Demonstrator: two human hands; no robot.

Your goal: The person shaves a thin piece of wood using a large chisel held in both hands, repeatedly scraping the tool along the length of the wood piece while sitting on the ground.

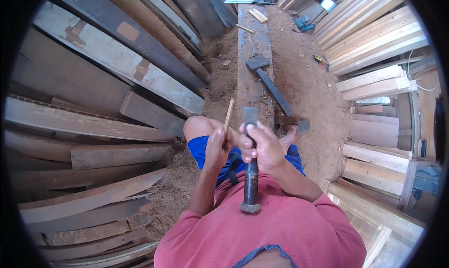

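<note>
Nearest to us, we are seeing the red shirt (262, 230) of the person, and just above it the chisel (251, 184) is pointing away from the chest. Its ringed butt end is facing the shirt. The right hand (264, 148) is grasping the chisel around the middle, with the fingers folding over it. The left hand (218, 146) is gripping a thin wooden strip (228, 116), which is standing out beyond the fingers, to the left of the flat chisel blade. Under the hands, the blue shorts (200, 151) are showing.

A little farther, a mallet (270, 84) is lying on the long plank surface (252, 88), and its handle is reaching past the right edge. Beyond it, a small stick (245, 29) and a pale wood block (258, 16) are resting there, and a saw (255, 1) is lying across the far part. To the right, on the dusty ground (299, 76), a blue power tool (304, 24) is sitting near stacked boards (374, 34); any marking on this tool is appearing too small for us to read.
</note>
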